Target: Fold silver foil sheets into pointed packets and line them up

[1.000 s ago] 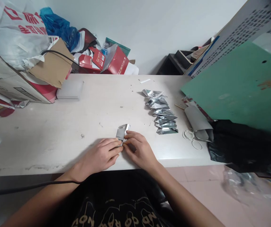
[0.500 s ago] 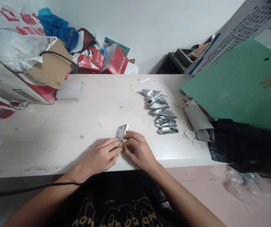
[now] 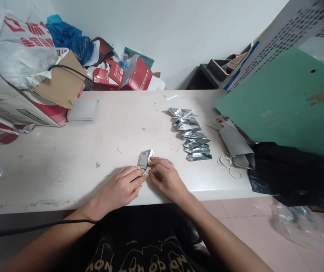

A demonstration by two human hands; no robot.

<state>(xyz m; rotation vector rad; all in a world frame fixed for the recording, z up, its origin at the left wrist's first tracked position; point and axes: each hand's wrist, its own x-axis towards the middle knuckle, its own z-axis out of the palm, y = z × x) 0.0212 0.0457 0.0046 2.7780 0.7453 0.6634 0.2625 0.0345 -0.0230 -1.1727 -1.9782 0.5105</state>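
Observation:
A small silver foil packet (image 3: 144, 159) lies on the white table close to the front edge, between both hands. The fingertips of my left hand (image 3: 126, 185) press its lower left end, closed on it. From the other side, my right hand (image 3: 164, 175) pinches the packet's right edge with curled fingers. The fingers hide its lower part. Off to the right, several folded silver foil packets (image 3: 196, 143) lie in an overlapping row running away from me.
White rubber bands (image 3: 224, 161) and a grey-white rolled sleeve (image 3: 237, 145) lie at the right, before a green board (image 3: 286, 102) and black plastic (image 3: 286, 173). A stack of clear-wrapped cards (image 3: 82, 110) and a carton (image 3: 17, 102) stand at the left; red boxes (image 3: 138, 73) sit behind.
My right hand's thumb and forefinger have drawn slightly away from my left fingertips at the packet's lower end. The packet stays in place; the whole view has shifted a little.

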